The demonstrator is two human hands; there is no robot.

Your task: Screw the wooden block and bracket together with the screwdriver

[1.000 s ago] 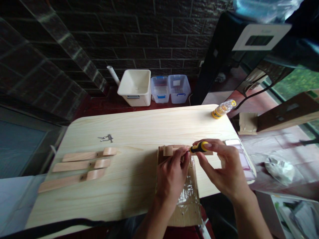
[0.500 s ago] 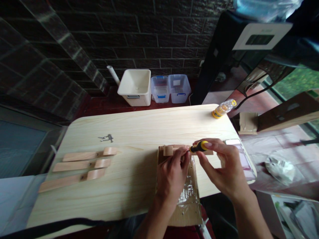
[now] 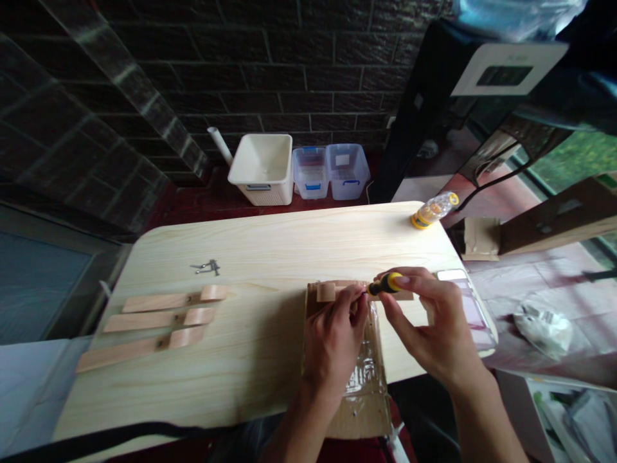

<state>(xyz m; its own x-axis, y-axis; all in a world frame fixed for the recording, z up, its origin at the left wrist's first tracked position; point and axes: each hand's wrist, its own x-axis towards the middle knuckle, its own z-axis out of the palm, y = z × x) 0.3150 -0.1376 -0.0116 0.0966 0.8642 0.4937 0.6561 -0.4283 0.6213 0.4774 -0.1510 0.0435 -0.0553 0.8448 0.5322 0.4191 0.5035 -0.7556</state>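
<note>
My right hand grips a small yellow and black screwdriver by its handle, thumb and fingers around the yellow end. The tip points left to the pinched fingers of my left hand. What those fingers hold is too small to make out. Beneath them lies a wooden strip with a curled end, on top of a taped cardboard box. Part of the strip is hidden by my hands. Several similar wooden strips lie on the table at the left, with a few screws behind them.
The pale wooden table carries a clear bottle with a yellow base at its back right corner and a phone-like flat object at the right edge. Behind stand a cream bin and two clear plastic boxes.
</note>
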